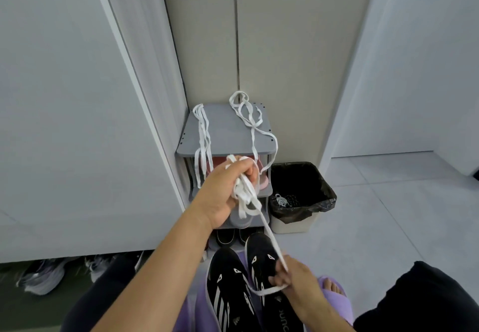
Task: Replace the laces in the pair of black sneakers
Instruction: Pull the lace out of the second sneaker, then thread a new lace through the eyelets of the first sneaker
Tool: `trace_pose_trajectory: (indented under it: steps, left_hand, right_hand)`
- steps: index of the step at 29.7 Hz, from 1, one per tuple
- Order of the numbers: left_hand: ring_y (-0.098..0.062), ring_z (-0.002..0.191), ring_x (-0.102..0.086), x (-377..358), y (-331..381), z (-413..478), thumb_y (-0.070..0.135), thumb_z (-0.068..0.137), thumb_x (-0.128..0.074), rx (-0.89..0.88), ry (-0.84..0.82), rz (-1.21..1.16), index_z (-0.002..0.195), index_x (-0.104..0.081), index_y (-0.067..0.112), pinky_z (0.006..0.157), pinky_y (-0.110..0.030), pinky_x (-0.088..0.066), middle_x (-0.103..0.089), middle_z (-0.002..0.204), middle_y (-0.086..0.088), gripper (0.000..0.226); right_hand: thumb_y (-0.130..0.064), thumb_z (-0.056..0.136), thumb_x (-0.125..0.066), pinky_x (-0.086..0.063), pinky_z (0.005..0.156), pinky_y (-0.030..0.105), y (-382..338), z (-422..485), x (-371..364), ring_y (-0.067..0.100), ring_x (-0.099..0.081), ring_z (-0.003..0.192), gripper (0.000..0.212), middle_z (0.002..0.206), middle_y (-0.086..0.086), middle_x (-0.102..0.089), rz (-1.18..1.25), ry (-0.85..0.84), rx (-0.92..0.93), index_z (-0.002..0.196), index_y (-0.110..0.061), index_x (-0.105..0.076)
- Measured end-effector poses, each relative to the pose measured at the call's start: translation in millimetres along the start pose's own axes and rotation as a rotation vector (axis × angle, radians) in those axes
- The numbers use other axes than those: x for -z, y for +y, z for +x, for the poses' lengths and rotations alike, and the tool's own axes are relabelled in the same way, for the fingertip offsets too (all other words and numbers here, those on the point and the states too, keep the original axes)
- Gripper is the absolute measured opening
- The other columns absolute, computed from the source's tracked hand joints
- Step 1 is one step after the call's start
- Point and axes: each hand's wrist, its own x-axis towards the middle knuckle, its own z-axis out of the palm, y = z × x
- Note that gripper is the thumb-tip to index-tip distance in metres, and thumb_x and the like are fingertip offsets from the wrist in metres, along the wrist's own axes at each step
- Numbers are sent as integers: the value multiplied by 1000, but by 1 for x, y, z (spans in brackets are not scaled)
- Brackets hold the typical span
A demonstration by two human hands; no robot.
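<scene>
White flat lace [248, 197] bunched in left hand [220, 191], pinched by right hand [293, 277].

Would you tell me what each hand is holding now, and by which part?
Both hold one white lace. The left hand grips its bunched-up loops; the right hand pinches the taut strand near its lower end, beside the black sneakers.

Loose laces [203, 129] lie on top of the shoe rack [225, 135]. The bin [293, 225] stands just right of the rack. The sneakers [225, 285] sit before it.
</scene>
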Motion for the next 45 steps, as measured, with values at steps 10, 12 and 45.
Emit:
trace_pose_trajectory:
  steps: [10,12,45]
  left_hand:
    - [-11,95,-51,-5,-111,-7,28,87,-60,-23,-132,935,104,-47,22,81,-19,-43,-45,103,-1,23]
    - [-16,96,-50,1,-129,-6,20,91,-49,-105,-99,1127,108,-51,19,84,-27,-42,-48,102,-4,16]
    - [-28,124,-47,102,-205,-56,20,92,-54,708,447,872,142,-28,7,102,-30,-37,-49,134,-16,58]
  right_hand:
    - [-26,96,-42,-47,73,38,-68,7,-27,28,-63,73,35,78,17,-65,415,-53,-26,97,2,-64]
    - [-28,96,-43,-47,71,38,-59,9,-29,28,-62,77,35,77,16,-68,348,-24,-44,96,0,-64]
    - [-59,80,-51,-41,76,27,-13,78,30,15,-51,93,47,108,3,-51,-1008,-50,-178,107,-20,-52]
